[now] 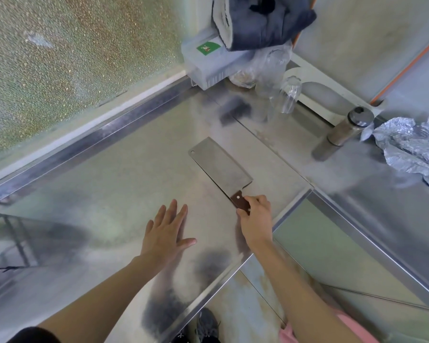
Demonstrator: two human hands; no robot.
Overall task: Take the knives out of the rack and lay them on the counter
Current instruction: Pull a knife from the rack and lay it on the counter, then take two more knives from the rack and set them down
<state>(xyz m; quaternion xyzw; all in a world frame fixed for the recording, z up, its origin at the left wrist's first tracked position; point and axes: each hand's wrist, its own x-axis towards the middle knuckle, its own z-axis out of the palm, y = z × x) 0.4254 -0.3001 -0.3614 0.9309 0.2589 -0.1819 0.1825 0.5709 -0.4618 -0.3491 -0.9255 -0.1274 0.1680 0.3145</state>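
A cleaver (pixel 219 164) with a wide steel blade and a brown riveted handle lies flat on the steel counter (pixel 124 174), blade pointing away from me. My right hand (pixel 254 216) is closed around the handle's end near the counter's front corner. My left hand (pixel 167 231) rests flat on the counter to the left of the knife, fingers spread, holding nothing. No knife rack is in view.
A grey plastic box (pixel 208 63) with a dark cloth (pixel 260 21) on top stands in the far corner, beside clear plastic wrapping (pixel 280 78). A metal flask (pixel 344 132) and crumpled foil (pixel 411 147) sit at the right. The counter's front edge (pixel 268 238) runs diagonally past my right wrist.
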